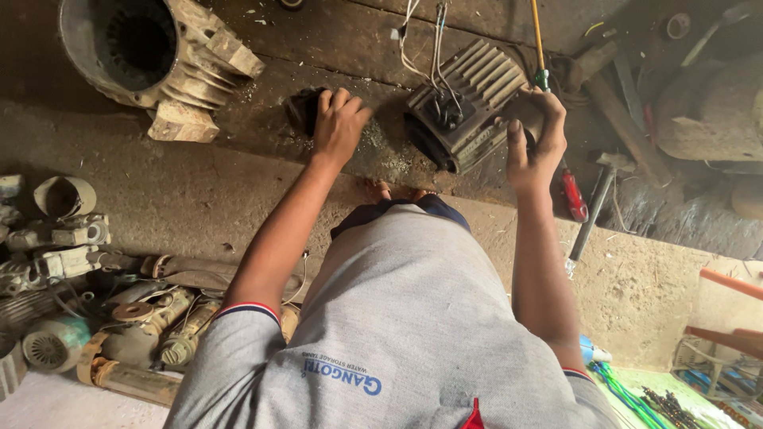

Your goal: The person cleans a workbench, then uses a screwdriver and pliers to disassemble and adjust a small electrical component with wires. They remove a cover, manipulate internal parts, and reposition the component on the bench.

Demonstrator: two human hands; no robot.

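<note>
At the workbench [262,183], I steady a finned grey motor housing [469,103].
My right hand [536,139] clamps its end (white wires trail from the top); my left hand [338,123] rests fingers-together on a small dark part [300,110] beside it.

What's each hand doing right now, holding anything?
Left hand: fingers curled over a dark round part on the workbench, gripping it.
Right hand: closed around the end of the finned motor housing.
</note>
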